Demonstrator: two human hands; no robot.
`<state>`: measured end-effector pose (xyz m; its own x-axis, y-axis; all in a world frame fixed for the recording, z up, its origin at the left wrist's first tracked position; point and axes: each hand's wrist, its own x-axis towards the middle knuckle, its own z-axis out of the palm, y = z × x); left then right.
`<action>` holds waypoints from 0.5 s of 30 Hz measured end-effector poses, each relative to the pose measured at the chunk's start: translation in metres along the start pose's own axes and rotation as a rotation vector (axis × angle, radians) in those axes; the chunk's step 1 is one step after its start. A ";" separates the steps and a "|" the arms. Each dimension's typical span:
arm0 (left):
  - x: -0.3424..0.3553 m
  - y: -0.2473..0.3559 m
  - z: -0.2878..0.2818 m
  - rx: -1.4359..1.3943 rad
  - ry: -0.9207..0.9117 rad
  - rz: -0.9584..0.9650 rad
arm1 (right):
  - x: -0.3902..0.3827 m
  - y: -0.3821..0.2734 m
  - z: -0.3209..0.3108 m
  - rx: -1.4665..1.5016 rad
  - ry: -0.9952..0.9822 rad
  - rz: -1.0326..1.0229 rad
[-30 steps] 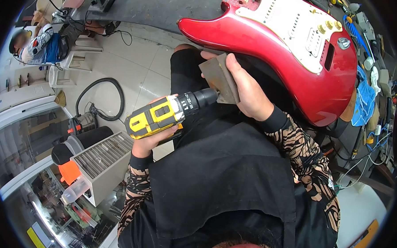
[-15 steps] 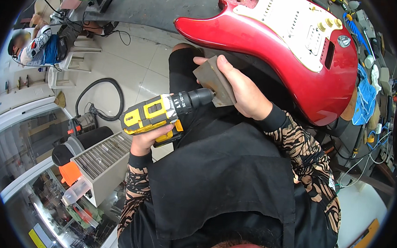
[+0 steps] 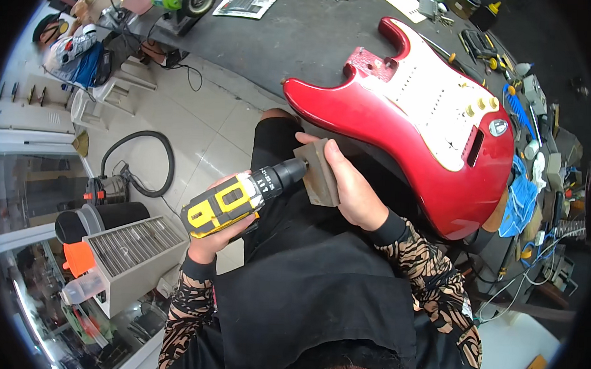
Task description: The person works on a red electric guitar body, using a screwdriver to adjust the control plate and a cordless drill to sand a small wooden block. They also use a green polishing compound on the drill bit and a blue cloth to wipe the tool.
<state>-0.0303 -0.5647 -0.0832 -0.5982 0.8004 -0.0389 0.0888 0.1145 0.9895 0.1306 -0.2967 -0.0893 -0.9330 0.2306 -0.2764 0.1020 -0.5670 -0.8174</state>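
Left fingers clamp the drill, right fingers the block; keep both steady, square; contact between them looks unclear.

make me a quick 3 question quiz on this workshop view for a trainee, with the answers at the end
1. Which hand holds the yellow and black drill?
2. True or false: the red guitar body is held in one of the hands.
3. Which of these is the drill's tip nearest to?
A) the red guitar body
B) the flat block
C) the blue cloth

Key:
1. The left hand.
2. False: neither hand holds it; the right hand holds the flat block.
3. B
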 end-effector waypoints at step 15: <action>0.003 -0.062 -0.042 -1.194 -0.164 0.055 | 0.007 0.005 0.031 -0.003 0.031 -0.009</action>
<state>-0.0708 -0.5941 -0.1386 -0.5008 0.8622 0.0759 -0.7333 -0.4693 0.4920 0.1144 -0.3224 -0.0795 -0.9227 0.2602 -0.2845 0.0948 -0.5621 -0.8216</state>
